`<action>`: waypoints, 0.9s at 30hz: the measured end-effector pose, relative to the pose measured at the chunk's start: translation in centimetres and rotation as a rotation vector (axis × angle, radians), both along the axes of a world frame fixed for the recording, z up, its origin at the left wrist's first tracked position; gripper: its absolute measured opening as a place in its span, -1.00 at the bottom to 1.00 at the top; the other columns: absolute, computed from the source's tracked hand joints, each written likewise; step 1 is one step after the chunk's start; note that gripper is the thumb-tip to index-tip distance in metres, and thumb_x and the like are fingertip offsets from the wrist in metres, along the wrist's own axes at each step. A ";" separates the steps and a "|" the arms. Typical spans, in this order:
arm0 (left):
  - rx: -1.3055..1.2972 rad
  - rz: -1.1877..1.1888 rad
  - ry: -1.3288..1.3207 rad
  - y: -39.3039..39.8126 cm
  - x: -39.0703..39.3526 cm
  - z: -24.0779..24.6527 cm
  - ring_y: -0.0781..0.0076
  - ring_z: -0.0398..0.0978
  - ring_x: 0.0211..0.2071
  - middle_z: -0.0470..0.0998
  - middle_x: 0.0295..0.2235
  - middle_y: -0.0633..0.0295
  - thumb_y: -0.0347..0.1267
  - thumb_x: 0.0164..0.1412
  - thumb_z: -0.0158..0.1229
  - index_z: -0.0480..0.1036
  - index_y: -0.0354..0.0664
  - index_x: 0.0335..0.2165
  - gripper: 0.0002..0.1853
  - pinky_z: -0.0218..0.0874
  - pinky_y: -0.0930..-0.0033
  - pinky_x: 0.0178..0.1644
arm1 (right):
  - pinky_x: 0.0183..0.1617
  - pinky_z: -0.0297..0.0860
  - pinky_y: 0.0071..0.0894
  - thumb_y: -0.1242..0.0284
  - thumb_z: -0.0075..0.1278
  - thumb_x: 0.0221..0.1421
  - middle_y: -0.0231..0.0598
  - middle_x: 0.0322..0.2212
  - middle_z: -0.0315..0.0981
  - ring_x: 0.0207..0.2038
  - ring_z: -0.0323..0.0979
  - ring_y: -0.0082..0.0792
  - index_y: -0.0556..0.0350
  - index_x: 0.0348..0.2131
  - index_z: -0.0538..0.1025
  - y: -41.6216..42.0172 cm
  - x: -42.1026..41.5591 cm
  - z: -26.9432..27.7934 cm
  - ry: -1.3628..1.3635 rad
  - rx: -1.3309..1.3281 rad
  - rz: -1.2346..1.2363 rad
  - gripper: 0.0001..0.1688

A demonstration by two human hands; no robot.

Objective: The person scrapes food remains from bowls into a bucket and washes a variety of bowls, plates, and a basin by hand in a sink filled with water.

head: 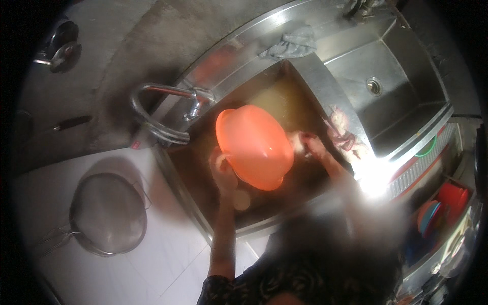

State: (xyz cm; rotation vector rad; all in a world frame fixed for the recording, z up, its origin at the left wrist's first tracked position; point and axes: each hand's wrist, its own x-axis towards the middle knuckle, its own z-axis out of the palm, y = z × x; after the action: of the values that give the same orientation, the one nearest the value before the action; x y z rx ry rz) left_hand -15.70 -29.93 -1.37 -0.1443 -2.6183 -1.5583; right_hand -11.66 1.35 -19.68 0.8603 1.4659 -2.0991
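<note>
An orange plastic basin (253, 146) is tilted on its side over the left bowl of a steel sink (198, 164), its outer wall turned up toward me. My left hand (224, 173) grips it by the rim on the left. In my right hand (315, 146) is a whitish scrubbing cloth or pad (296, 142), held against the outer wall; blur hides its exact kind. Cloudy, yellowish water (272, 97) shows behind the basin. Close to my right wrist, a crumpled pink-and-white cloth-like bundle (343, 131) lies on the sink divider.
A curved steel faucet (160, 124) reaches over the left edge. A grey cloth (293, 42) rests on the back ledge. On the white counter sits a wire-handled metal sieve (110, 213). The second sink bowl (381, 76) is at right; coloured plastic bowls (429, 217) are below it.
</note>
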 end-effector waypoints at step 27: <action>0.597 0.241 -0.262 4.7 4.9 4.5 0.46 0.38 -0.34 0.43 -0.28 0.25 -0.39 0.11 0.04 0.30 -0.29 -0.08 -0.62 0.23 0.42 -0.30 | -0.12 0.35 -0.43 0.17 -0.31 0.21 -0.20 -0.18 0.41 -0.16 0.39 -0.42 0.04 -0.04 0.38 -2.8 -4.0 1.3 0.160 -0.759 0.056 -0.54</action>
State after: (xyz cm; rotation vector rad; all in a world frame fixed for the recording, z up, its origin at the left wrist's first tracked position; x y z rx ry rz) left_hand -10.77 -25.19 3.09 0.4247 -2.0904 -2.2881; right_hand -15.61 -1.45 -18.36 0.3538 0.6243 -2.4352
